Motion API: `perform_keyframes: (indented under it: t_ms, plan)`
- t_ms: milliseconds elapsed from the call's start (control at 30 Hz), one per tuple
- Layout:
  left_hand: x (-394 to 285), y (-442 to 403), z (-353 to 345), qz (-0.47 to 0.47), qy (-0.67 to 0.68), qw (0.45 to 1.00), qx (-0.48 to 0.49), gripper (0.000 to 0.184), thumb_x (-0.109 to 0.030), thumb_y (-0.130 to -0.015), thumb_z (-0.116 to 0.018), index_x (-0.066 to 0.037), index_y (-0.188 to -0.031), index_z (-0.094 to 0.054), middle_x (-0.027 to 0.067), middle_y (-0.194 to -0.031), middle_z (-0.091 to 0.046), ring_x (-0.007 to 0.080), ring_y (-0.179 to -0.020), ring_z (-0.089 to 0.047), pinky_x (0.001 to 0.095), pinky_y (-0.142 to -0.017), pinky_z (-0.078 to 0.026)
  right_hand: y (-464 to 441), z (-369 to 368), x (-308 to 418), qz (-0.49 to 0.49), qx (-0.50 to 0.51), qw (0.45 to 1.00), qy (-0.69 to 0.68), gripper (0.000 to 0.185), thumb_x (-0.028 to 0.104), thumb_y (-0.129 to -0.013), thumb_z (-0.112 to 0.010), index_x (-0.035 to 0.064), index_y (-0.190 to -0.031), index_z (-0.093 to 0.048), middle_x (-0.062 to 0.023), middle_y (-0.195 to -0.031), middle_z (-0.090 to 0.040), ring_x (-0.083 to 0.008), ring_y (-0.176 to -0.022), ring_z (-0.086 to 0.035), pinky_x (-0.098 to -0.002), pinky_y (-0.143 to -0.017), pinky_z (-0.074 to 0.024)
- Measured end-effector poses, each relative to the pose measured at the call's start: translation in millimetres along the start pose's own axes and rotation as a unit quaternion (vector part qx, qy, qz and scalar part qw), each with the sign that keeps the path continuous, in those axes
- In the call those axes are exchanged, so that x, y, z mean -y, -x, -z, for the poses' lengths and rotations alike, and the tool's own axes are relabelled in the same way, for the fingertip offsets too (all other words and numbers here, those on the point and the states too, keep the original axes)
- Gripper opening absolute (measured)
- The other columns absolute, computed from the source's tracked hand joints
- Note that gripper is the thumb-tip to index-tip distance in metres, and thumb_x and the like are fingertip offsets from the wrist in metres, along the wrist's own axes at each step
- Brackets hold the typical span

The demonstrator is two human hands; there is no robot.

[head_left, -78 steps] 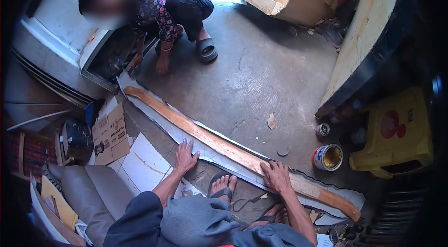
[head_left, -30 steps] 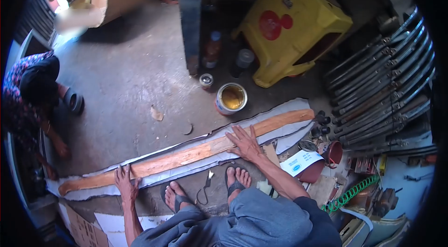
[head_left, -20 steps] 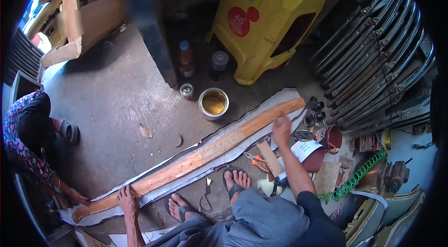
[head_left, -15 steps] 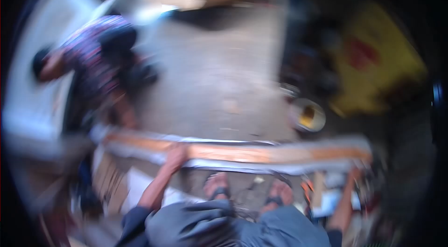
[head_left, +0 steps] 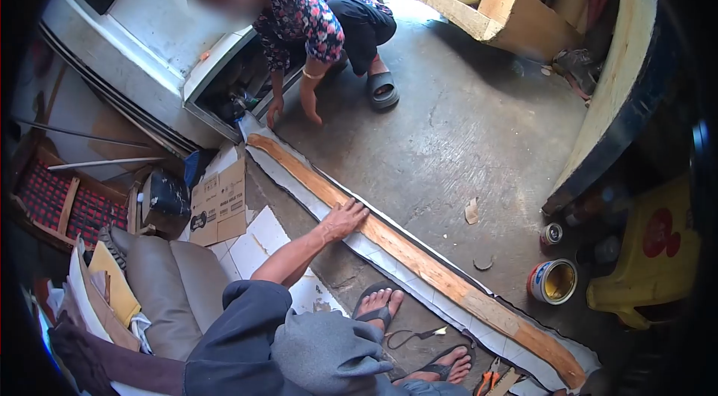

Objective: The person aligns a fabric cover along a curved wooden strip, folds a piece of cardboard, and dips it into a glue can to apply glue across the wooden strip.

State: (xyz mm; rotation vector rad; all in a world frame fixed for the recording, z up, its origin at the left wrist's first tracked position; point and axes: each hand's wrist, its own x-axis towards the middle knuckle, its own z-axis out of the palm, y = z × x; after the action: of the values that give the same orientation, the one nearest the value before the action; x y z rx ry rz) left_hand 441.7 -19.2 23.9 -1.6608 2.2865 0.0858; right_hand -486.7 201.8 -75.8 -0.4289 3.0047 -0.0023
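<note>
A long wooden plank (head_left: 422, 258) lies diagonally across the floor, on a strip of white sheet material (head_left: 380, 259) with dark edges. My left hand (head_left: 345, 220) is on the plank near its middle, with the fingers bent across its width. My right hand is out of view. At the plank's far end, a co-worker (head_left: 314, 14) crouches in a flowered shirt, both hands lowered near the strip. Scissors (head_left: 415, 336) lie between my sandalled feet, and orange-handled pliers (head_left: 488, 379) lie close to the plank's near end.
An open paint can (head_left: 552, 281) and a smaller can (head_left: 551, 234) stand to the right, beside a yellow plastic chair (head_left: 647, 246). Flattened cardboard (head_left: 218, 201) and a grey-brown cushion (head_left: 161, 287) are on the left. A wooden furniture frame (head_left: 523, 22) stands at the back.
My view has turned, and the plank now runs diagonally instead of level across it. My right hand, earlier at the plank's right end, has left the view. My left hand remains on the plank.
</note>
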Motion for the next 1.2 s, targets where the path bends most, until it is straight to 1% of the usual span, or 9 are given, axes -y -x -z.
perform_keyframes:
  t_ms: [233,367,400,433,633,733,867,1067,1200]
  plan:
    - [31.9,-2.0,-33.2,-0.078,0.103,0.989,-0.076,0.036,-0.012,-0.095,-0.050,0.001,-0.128,-0.056,0.0231,-0.130,-0.059,0.0414,-0.131,-0.051,0.0508,-0.109,-0.045,-23.2,-24.3,-43.1,0.030,-0.011,0.999,0.041,0.047,0.029,-0.099,-0.054,0.0069,-0.141,-0.054,-0.0128,-0.147,-0.055,-0.0337,-0.134,-0.054,-0.0446,-0.120,-0.0328]
    - [26.8,-3.6,-39.0,-0.069,0.081,0.992,-0.069,0.037,-0.006,-0.090,-0.058,0.000,-0.127,-0.057,0.0246,-0.123,-0.060,0.0451,-0.116,-0.057,0.0551,-0.101,-0.046,-70.9,-108.8,-125.6,0.064,0.011,0.934,0.353,0.053,0.028,-0.099,-0.055,0.0078,-0.148,-0.050,-0.0106,-0.152,-0.053,-0.0318,-0.138,-0.052,-0.0431,-0.123,-0.0301]
    - [17.6,-9.9,-19.6,-0.051,0.093,0.994,-0.011,0.043,-0.009,-0.095,-0.056,-0.002,-0.137,-0.053,0.0256,-0.133,-0.057,0.0458,-0.125,-0.053,0.0536,-0.106,-0.044,-21.1,-58.8,-80.1,-0.051,-0.091,0.994,-0.018,0.054,0.020,-0.093,-0.061,0.0136,-0.146,-0.054,-0.0145,-0.146,-0.058,-0.0350,-0.133,-0.057,-0.0454,-0.117,-0.0378]
    - [19.8,-3.9,-31.0,-0.025,0.095,0.995,-0.013,0.059,-0.008,-0.089,-0.066,0.000,-0.145,-0.048,0.0273,-0.145,-0.050,0.0459,-0.140,-0.043,0.0526,-0.116,-0.036,21.7,3.2,-38.0,-0.121,-0.021,0.986,-0.117,0.062,0.013,-0.085,-0.062,0.0197,-0.146,-0.055,-0.0181,-0.145,-0.058,-0.0357,-0.133,-0.056,-0.0454,-0.113,-0.0435]
    - [15.4,-1.0,-21.5,-0.039,0.089,0.995,0.014,0.069,-0.014,-0.089,-0.070,-0.001,-0.151,-0.042,0.0279,-0.153,-0.042,0.0466,-0.143,-0.039,0.0522,-0.118,-0.035,41.7,31.9,-8.6,-0.144,-0.009,0.936,-0.322,0.065,0.008,-0.079,-0.063,0.0136,-0.144,-0.060,-0.0204,-0.115,-0.072,-0.0309,-0.103,-0.072,-0.0400,-0.093,-0.0549]
    - [9.7,-0.8,-3.3,-0.035,0.107,0.993,0.047,0.075,-0.009,-0.084,-0.074,-0.001,-0.151,-0.040,0.0277,-0.153,-0.042,0.0462,-0.143,-0.038,0.0512,-0.118,-0.035,37.1,31.8,-13.7,-0.078,-0.057,0.963,-0.252,0.062,0.010,-0.080,-0.063,0.0122,-0.142,-0.062,-0.0212,-0.103,-0.073,-0.0287,-0.089,-0.073,-0.0399,-0.084,-0.0567]
    - [18.8,-8.9,-6.5,-0.036,0.097,0.992,0.066,0.077,-0.006,-0.081,-0.076,-0.001,-0.150,-0.042,0.0268,-0.154,-0.041,0.0457,-0.144,-0.038,0.0500,-0.118,-0.036,44.6,42.7,-8.9,-0.045,-0.115,0.983,-0.139,0.048,0.014,-0.085,-0.063,0.0129,-0.132,-0.067,-0.0231,-0.126,-0.063,-0.0418,-0.119,-0.061,-0.0466,-0.100,-0.0502]
    - [12.7,-6.3,-5.3,-0.023,0.073,0.995,0.060,0.075,-0.006,-0.083,-0.074,-0.001,-0.150,-0.041,0.0251,-0.154,-0.042,0.0436,-0.144,-0.038,0.0488,-0.119,-0.035,35.0,78.4,8.0,0.120,-0.132,0.984,-0.020,0.039,0.017,-0.089,-0.064,0.0067,-0.126,-0.069,-0.0205,-0.122,-0.062,-0.0419,-0.112,-0.062,-0.0510,-0.098,-0.0517]
    - [6.4,-8.7,-0.2,-0.004,0.070,0.994,0.082,0.073,-0.006,-0.085,-0.071,-0.001,-0.151,-0.040,0.0253,-0.154,-0.042,0.0440,-0.145,-0.037,0.0491,-0.120,-0.034,-19.6,52.4,-14.0,0.005,-0.114,0.993,-0.035,0.030,0.017,-0.091,-0.062,0.0031,-0.117,-0.069,-0.0200,-0.123,-0.060,-0.0419,-0.114,-0.061,-0.0503,-0.094,-0.0548]
